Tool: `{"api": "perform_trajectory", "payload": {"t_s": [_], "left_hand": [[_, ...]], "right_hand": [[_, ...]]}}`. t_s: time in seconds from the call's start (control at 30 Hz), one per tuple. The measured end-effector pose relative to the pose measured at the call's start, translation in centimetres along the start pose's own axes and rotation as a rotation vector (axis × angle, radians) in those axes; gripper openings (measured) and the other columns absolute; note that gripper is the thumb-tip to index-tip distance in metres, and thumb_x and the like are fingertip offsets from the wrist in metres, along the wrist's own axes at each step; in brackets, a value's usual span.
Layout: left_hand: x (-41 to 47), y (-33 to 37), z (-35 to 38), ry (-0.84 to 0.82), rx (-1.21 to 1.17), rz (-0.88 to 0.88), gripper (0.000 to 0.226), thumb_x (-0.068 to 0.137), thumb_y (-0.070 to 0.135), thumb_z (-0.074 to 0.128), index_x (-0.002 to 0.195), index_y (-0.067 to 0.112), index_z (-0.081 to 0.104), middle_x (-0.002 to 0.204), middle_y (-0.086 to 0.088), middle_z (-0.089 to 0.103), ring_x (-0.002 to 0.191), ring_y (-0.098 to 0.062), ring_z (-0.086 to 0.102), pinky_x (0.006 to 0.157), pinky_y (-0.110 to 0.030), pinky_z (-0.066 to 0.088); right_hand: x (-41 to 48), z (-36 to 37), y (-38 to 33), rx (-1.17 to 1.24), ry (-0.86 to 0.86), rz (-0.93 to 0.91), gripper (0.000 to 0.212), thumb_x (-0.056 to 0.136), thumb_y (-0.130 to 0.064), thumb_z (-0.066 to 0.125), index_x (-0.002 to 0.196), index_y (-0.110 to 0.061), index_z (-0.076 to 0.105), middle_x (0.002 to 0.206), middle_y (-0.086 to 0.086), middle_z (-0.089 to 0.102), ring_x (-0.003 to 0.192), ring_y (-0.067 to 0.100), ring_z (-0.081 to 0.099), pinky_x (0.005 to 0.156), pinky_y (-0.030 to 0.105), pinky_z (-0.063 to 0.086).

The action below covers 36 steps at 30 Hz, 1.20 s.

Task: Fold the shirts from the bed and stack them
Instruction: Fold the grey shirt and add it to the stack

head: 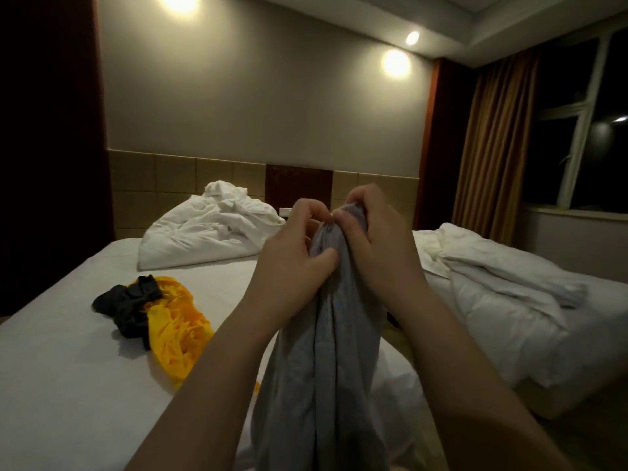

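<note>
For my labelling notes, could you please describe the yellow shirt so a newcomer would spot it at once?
On the near bed, towards its left side, lie two crumpled garments, touching. The yellow shirt is the bright one, right of the black garment.

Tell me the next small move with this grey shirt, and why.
Probably draw the left hand and right hand apart to spread the shirt: they pinch its top bunched together, and it hangs in folds over the bed.

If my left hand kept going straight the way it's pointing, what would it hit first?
The gray shirt bunched against the left hand, then probably the right hand beside it.
</note>
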<state>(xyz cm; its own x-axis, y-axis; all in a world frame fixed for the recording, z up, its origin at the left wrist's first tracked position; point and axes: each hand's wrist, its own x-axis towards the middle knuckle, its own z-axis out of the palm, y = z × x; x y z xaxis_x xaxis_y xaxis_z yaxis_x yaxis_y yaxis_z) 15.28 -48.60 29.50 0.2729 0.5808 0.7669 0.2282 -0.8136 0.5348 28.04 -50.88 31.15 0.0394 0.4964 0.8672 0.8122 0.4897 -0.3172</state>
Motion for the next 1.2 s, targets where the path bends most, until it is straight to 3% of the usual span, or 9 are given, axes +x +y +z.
{"api": "perform_trajectory", "payload": {"t_s": [0.17,0.37,0.47,0.6,0.77,0.83,0.93,1.07,1.2], "left_hand": [[2.6,0.2,0.1,0.047,0.074,0.032,0.034,0.080,0.030,0.068,0.099,0.024,0.040,0.092,0.015,0.049,0.080,0.002,0.048,0.064,-0.011,0.038],[6.5,1.2,-1.2,0.200,0.202,0.097,0.034,0.076,0.030,0.069,0.094,0.014,0.045,0.090,0.003,0.052,0.072,-0.008,0.045,0.056,-0.008,0.031],[8.0,1.5,-2.2,0.173,0.229,0.081,0.035,0.078,0.032,0.068,0.095,0.015,0.042,0.087,0.003,0.050,0.073,-0.014,0.045,0.055,-0.011,0.029],[10.1,1.6,-3.9,0.146,0.080,-0.045,0.027,0.092,0.040,0.050,0.103,0.015,0.046,0.092,-0.005,0.058,0.087,-0.026,0.056,0.077,-0.035,0.048],[10.5,1.4,-7.1,0.006,-0.015,-0.083,0.004,0.093,0.029,0.052,0.095,0.026,0.050,0.076,-0.001,0.053,0.070,-0.014,0.047,0.061,-0.028,0.034],[10.0,1.2,-8.3,-0.080,-0.003,-0.058,0.013,0.089,0.022,0.059,0.091,0.032,0.050,0.074,0.004,0.051,0.069,-0.012,0.048,0.062,-0.026,0.038],[9.5,0.9,-9.2,-0.084,0.365,0.068,0.018,0.085,0.009,0.061,0.093,0.025,0.064,0.082,0.008,0.051,0.074,-0.007,0.050,0.069,-0.013,0.038],[8.5,0.5,-9.3,-0.047,0.885,0.153,0.022,0.089,0.013,0.051,0.100,0.020,0.068,0.095,-0.005,0.050,0.086,-0.025,0.053,0.071,-0.028,0.040],[7.4,0.2,-9.0,-0.003,0.732,-0.001,0.023,0.093,0.027,0.050,0.103,0.014,0.067,0.096,-0.001,0.051,0.092,-0.019,0.052,0.072,-0.027,0.038]], "right_hand": [[5.4,-2.1,-0.5,-0.232,0.022,-0.162,0.009,0.097,-0.031,0.046,0.095,-0.024,0.039,0.074,-0.016,0.041,0.066,-0.002,0.042,0.057,0.013,0.029],[11.2,-3.8,-1.3,-0.414,0.009,-0.278,0.024,0.097,-0.032,0.043,0.109,-0.012,0.048,0.092,-0.001,0.055,0.086,0.022,0.055,0.068,0.030,0.033],[13.0,-4.4,-1.5,-0.424,0.014,-0.262,0.024,0.097,-0.033,0.043,0.109,-0.012,0.048,0.089,-0.003,0.051,0.080,0.018,0.049,0.067,0.029,0.029],[14.7,-4.7,-1.7,-0.379,-0.031,-0.259,0.024,0.096,-0.034,0.045,0.109,-0.014,0.049,0.099,0.008,0.063,0.089,0.027,0.056,0.070,0.032,0.036],[15.7,-4.3,-1.5,-0.298,-0.079,-0.213,0.024,0.095,-0.035,0.047,0.107,-0.015,0.051,0.105,0.010,0.063,0.094,0.026,0.055,0.073,0.032,0.037],[15.8,-4.0,-1.5,-0.266,-0.094,-0.184,0.024,0.095,-0.036,0.048,0.107,-0.015,0.052,0.107,0.010,0.063,0.096,0.027,0.055,0.077,0.034,0.040],[15.9,-3.1,-1.7,-0.226,-0.128,-0.187,0.025,0.094,-0.035,0.049,0.108,-0.014,0.054,0.110,0.012,0.062,0.100,0.027,0.055,0.076,0.031,0.038],[15.9,-1.4,-2.8,-0.186,-0.174,-0.230,0.026,0.095,-0.033,0.050,0.111,-0.013,0.054,0.111,0.012,0.061,0.092,0.019,0.050,0.071,0.025,0.029],[16.2,0.1,-3.4,-0.148,-0.187,-0.251,0.025,0.095,-0.034,0.049,0.110,-0.014,0.053,0.109,0.009,0.060,0.087,0.015,0.046,0.072,0.027,0.031]]}}
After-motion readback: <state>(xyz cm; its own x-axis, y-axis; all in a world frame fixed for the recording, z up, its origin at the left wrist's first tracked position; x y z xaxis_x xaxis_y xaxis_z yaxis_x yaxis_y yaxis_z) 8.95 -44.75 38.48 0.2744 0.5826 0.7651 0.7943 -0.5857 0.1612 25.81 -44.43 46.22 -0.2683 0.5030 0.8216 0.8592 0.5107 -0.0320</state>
